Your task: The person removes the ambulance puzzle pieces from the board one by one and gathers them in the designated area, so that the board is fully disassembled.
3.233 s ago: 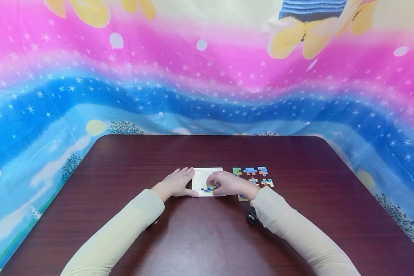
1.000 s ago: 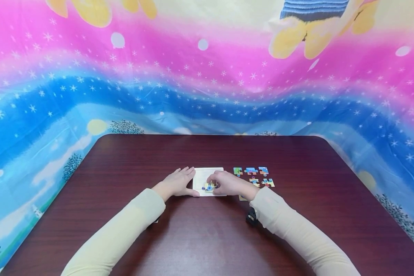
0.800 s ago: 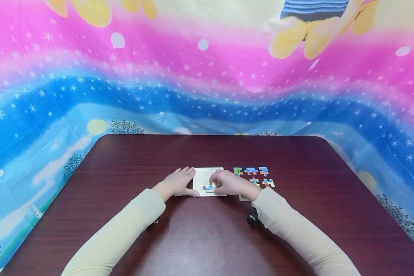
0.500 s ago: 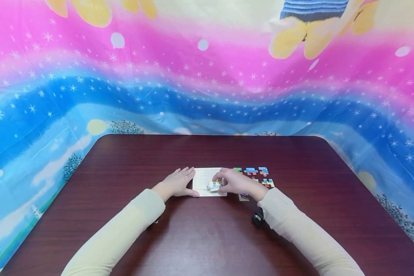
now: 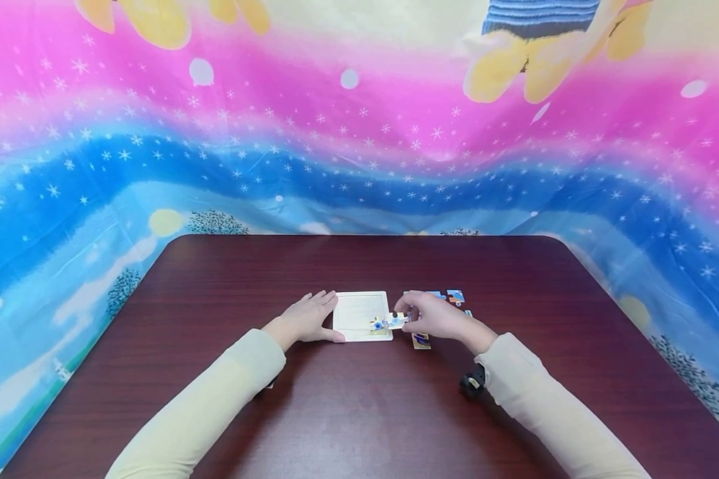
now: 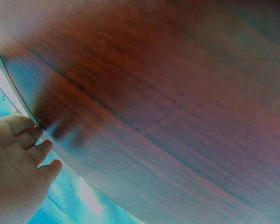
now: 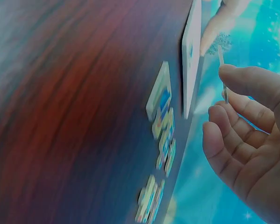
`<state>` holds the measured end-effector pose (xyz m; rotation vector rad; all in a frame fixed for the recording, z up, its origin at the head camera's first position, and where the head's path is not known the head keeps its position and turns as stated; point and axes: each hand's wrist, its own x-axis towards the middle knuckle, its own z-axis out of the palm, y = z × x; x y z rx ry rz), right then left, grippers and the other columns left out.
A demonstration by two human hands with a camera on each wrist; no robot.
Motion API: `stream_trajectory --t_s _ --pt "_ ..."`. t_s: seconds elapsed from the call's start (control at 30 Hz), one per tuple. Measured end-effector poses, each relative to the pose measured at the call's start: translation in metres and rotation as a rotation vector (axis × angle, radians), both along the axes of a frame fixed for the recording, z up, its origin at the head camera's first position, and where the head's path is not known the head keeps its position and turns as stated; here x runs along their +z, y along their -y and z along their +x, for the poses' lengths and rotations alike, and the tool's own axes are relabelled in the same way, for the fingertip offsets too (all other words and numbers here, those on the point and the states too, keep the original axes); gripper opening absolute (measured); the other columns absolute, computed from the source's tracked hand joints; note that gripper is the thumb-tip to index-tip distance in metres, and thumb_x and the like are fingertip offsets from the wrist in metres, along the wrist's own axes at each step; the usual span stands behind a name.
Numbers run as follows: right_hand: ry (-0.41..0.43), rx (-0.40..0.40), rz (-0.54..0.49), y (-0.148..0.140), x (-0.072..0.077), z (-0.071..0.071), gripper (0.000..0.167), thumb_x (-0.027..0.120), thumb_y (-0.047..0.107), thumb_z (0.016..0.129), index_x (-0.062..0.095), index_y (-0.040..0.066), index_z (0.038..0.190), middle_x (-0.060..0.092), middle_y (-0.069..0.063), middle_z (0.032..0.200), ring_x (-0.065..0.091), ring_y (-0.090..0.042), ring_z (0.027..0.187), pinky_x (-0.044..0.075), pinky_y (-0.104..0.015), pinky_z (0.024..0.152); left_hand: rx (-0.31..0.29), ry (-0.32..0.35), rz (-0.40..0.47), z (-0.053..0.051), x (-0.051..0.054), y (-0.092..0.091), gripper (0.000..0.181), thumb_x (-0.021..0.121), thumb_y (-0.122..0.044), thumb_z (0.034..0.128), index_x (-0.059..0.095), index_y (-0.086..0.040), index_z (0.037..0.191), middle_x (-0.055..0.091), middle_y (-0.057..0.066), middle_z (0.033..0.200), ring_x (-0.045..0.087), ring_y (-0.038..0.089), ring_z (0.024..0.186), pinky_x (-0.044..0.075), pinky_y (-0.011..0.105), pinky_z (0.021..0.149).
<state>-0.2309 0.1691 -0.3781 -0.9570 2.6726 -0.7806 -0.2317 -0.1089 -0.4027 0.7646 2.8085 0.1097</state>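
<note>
My left hand (image 5: 305, 318) lies with its fingers stretched along the left side of a shallow white puzzle tray (image 5: 350, 294), the thumb at its near left corner. In the left wrist view, the fingers of that left hand (image 6: 18, 163) are extended at the tabletop. My right hand (image 5: 434, 316) pinches a jigsaw piece (image 5: 397, 322) between thumb and fingers, just over the tray's right edge. Seen from the right wrist, the held jigsaw piece (image 7: 221, 56) is edge-on and raised. A yellow-and-blue puzzle piece (image 5: 377, 325) sits in the tray's near right corner.
Loose pieces lie right of the tray, partly hidden by my right hand: a jigsaw piece (image 5: 455, 296) at the far right and a yellow-purple one (image 5: 421, 342) nearer me. The dark wooden table (image 5: 359, 406) meets a printed cloth (image 5: 359, 166) behind.
My right hand has moved right from over the tray to its right edge, carrying a jigsaw piece. The piece in the tray's near right corner is now in view. My left hand stays put.
</note>
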Motion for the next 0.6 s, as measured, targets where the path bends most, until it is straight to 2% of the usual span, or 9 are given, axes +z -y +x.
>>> stream_trajectory --t_s 0.2,0.6 --pt "-0.045 -0.022 -0.002 -0.018 -0.001 0.002 0.027 0.072 0.006 0.078 0.061 0.004 0.102 0.059 0.0 0.093 0.056 -0.009 0.072 0.049 -0.025 0.063 0.005 0.004 -0.001 0.0 0.0 0.0 0.093 0.055 -0.063 0.0806 0.026 -0.001 0.144 0.022 0.013 0.149 0.017 0.027 0.136 0.015 0.042 0.109" --pt "-0.048 -0.073 0.007 -0.057 -0.007 0.006 0.025 0.072 0.008 0.078 0.06 0.005 0.099 0.058 0.0 0.092 0.051 -0.01 0.067 0.046 -0.028 0.059 0.003 0.0 0.003 0.0 0.0 0.0 0.093 0.055 -0.062 0.0807 0.027 -0.001 0.144 0.023 0.013 0.149 0.018 0.027 0.136 0.015 0.043 0.109"
